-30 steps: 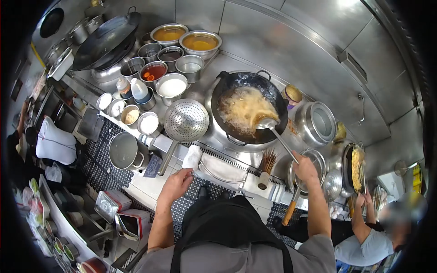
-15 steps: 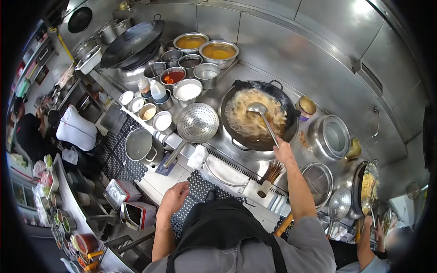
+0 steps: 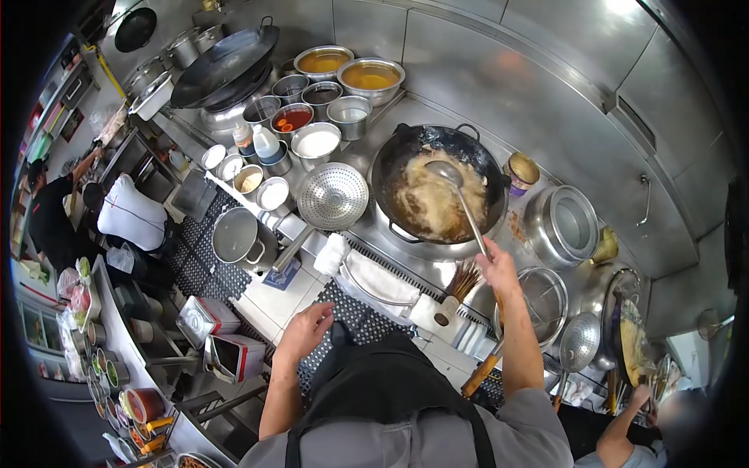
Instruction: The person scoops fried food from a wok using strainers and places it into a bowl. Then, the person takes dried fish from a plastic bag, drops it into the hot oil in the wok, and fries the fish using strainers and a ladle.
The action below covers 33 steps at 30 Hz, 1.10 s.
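My right hand is closed around the handle of a long metal ladle. The ladle's bowl sits in the bubbling, foamy brown liquid inside a black wok on the stove. What lies under the foam is hidden. My left hand hangs in front of my apron, holding nothing, its fingers loosely apart. Left of the wok rests a perforated strainer. A bamboo brush and a round mesh sieve lie near my right forearm.
Seasoning pots stand at the back left, including white powder and red sauce. Two bowls of yellow liquid stand behind them. A tall pot stands left of the stove. At right, another person's hand is by a second wok.
The ladle and my right hand have shifted slightly right, and the ladle's bowl now sits farther back in the wok. At right, the other person's wok has tilted up.
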Available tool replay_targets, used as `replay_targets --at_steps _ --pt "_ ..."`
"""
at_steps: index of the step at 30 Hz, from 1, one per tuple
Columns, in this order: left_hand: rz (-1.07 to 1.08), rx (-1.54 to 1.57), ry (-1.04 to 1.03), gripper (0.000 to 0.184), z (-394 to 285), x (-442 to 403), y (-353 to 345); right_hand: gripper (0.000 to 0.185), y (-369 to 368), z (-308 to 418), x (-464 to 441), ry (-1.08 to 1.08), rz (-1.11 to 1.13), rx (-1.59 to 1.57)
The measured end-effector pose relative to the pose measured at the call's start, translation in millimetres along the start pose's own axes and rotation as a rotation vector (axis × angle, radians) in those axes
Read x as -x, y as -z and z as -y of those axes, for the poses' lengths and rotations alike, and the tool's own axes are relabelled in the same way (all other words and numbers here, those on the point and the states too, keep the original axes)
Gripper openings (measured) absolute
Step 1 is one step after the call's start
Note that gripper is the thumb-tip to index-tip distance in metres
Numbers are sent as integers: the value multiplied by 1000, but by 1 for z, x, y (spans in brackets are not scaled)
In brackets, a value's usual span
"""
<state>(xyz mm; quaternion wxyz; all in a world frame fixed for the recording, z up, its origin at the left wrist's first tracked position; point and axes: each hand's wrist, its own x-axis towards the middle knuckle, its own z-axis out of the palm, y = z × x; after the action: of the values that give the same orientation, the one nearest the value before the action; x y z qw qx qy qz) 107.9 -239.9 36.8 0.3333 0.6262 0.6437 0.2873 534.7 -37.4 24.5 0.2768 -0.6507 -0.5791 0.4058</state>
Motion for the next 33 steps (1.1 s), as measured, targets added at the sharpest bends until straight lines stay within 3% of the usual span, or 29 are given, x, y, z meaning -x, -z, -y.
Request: replay_targets --at_steps 6,8,9,11,14,15,18,19,21,24,27,28,30,31,33 --pt "-14 41 -85 30 15 -10 15 54 15 1 -4 17 -205 220" --pt "8 64 -77 30 29 -10 22 53 7 -1 -16 159 -348 342" --pt "14 74 -76 30 34 -10 27 52 0 2 -24 71 -334 296" --pt "-7 72 -68 30 46 -9 38 51 -20 -5 -45 116 -407 293" --pt "-54 90 -49 30 56 -5 55 51 -52 -8 -65 -31 -414 211" --pt "-59 98 -43 31 63 -3 59 52 -58 49 -38 -246 -289 37" --pt "-31 122 -9 32 73 -1 68 56 -88 -40 -84 93 -401 391" --pt "-30 115 -13 31 78 -2 68 56 -86 -30 -74 89 -408 391" --pt "-16 87 -47 31 82 -5 72 56 -77 11 -44 -95 -190 -57" --pt "10 58 -73 30 84 -18 76 56 -72 19 -33 -101 -285 -52" --pt "32 49 -129 30 71 -33 78 54 -63 22 -61 74 -420 232" --pt "32 38 -168 30 66 -39 78 46 -65 27 -70 44 -454 232" --pt "53 55 -178 30 52 -46 78 35 -66 47 -81 55 -426 385" --pt "61 64 -177 30 48 -49 77 27 -72 38 -100 -39 -401 294" --pt "60 69 -192 30 39 -52 73 27 -83 34 -115 -86 -332 261"
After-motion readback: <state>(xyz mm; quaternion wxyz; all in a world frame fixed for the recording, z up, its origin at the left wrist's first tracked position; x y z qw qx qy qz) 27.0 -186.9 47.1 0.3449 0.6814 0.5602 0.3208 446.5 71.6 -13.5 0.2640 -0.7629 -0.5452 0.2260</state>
